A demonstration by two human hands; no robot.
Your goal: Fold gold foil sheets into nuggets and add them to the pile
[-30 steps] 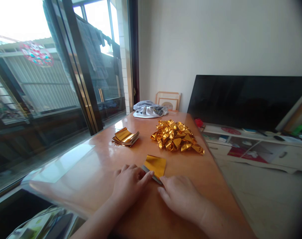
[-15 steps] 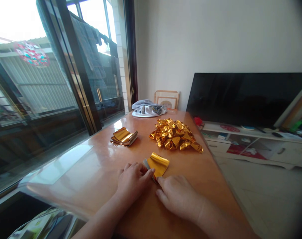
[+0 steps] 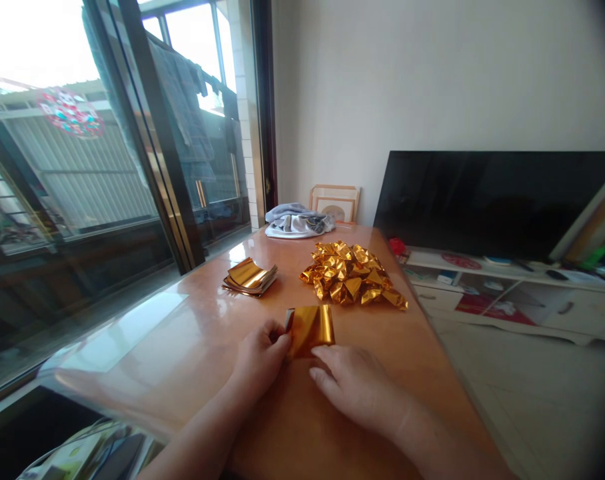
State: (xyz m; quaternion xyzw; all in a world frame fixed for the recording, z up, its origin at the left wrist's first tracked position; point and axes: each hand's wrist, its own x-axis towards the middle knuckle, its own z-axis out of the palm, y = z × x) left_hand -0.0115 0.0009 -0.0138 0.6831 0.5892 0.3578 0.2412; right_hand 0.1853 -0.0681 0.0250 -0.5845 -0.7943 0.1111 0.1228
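A sheet of gold foil paper (image 3: 310, 328) lies on the table in front of me, its right side curled and its left edge turned up. My left hand (image 3: 263, 350) pinches that left edge between thumb and fingers. At the lower right corner, the fingertips of my right hand (image 3: 345, 373) rest on the sheet, fingers loosely stretched and thumb apart. Beyond the sheet to the left sits a stack of gold foil sheets (image 3: 251, 277). Farther right is a heap of folded gold foil pieces (image 3: 350, 272).
The glossy wooden table (image 3: 182, 360) stretches away from me. Bundled grey and white cloth (image 3: 297, 221) and picture frames (image 3: 336, 202) are at its far end. A television (image 3: 487, 203) stands on a white cabinet (image 3: 577, 310) to the right; a glass door (image 3: 147, 133) is on the left.
The foil sheet has turned and now lies straighter before me. My left hand has shifted slightly left, pinching its left edge; my right fingers have moved onto its lower right corner.
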